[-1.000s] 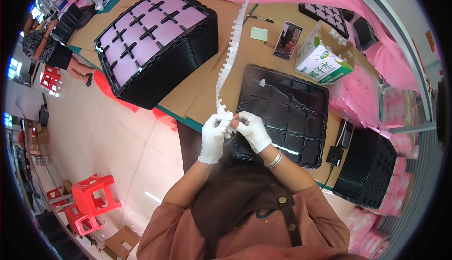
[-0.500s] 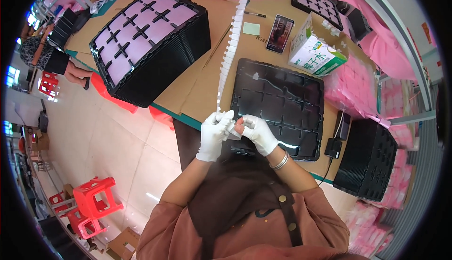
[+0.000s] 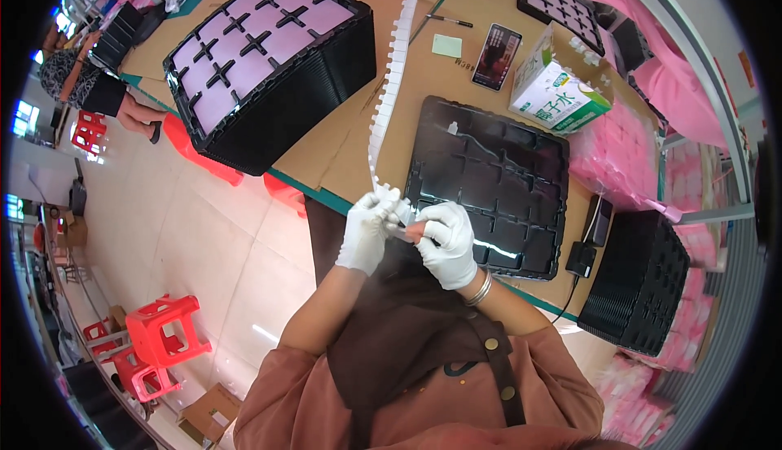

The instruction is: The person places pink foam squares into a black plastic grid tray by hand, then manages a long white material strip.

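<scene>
At far left, beyond the bench edge, red plastic stools [image 3: 159, 340] are sitting on the tiled floor, and another person's dark sleeve [image 3: 91, 92] is showing near the upper rim. Moving right, a tall stack of black trays w/ pink inserts [image 3: 261, 51] is standing on the cardboard-covered bench [image 3: 326, 144], prob. parked w/in arm's reach.

Centre: a long white notched strip [image 3: 391, 83] is running from the top of the view down to the hands, hanging taut-ish so its lower end is feeding straight into the fingers. The left hand [image 3: 365, 234], in a white glove, is pinching the strip's lower end, fingers closed on it. The right hand [image 3: 446, 242], also gloved, is closing thumb & fingers on a small piece right beside the strip end; what exactly it's gripping is too small to tell. Both hands are meeting just above the lap, close to the body for control.

Right of them a black compartment tray [image 3: 489, 185] is lying flat, near edge just behind the right hand. Further right: a phone [image 3: 497, 57], a green-white carton [image 3: 554, 92], pink packets [image 3: 619, 169], another black tray stack [image 3: 639, 279].
</scene>
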A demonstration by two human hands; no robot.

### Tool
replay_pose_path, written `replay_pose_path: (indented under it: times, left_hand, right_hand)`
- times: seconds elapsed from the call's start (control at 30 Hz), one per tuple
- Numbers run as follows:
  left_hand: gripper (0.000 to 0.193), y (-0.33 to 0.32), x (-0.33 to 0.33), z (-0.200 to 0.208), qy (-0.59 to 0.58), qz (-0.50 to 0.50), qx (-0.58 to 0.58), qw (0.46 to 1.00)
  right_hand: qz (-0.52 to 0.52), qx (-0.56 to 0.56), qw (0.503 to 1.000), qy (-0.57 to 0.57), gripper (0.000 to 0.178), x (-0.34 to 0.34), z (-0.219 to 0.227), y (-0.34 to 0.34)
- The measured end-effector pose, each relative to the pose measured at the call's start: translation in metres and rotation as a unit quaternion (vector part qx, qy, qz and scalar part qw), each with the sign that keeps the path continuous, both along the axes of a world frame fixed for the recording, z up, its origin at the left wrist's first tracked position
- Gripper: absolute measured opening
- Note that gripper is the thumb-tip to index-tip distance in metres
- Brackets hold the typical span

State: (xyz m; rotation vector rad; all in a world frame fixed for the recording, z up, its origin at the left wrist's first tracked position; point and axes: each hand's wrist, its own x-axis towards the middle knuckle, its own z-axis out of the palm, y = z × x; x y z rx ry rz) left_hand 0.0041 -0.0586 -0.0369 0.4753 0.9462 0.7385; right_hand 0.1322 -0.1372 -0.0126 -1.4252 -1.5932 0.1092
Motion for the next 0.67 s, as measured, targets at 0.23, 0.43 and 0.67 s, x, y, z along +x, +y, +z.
replay_pose_path:
  times: [0.23,0.43,0.67]
  left_hand:
    - [0.017,0.014,-0.010,-0.014,0.063,0.037,0.071,0.995]
    - [0.014,0.008,-0.007,-0.006,0.072,0.040,0.086,0.993]
    - [0.014,-0.004,0.000,0.001,0.084,-0.006,0.103,0.991]
  right_hand:
    - [-0.012,-0.299,0.950,-0.088,0.007,0.036,-0.037,0.001]
    - [-0.077,-0.298,0.948,-0.085,0.015,0.034,-0.055,0.007]
    - [0.046,-0.311,0.852,0.419,0.031,0.016,-0.043,0.019]
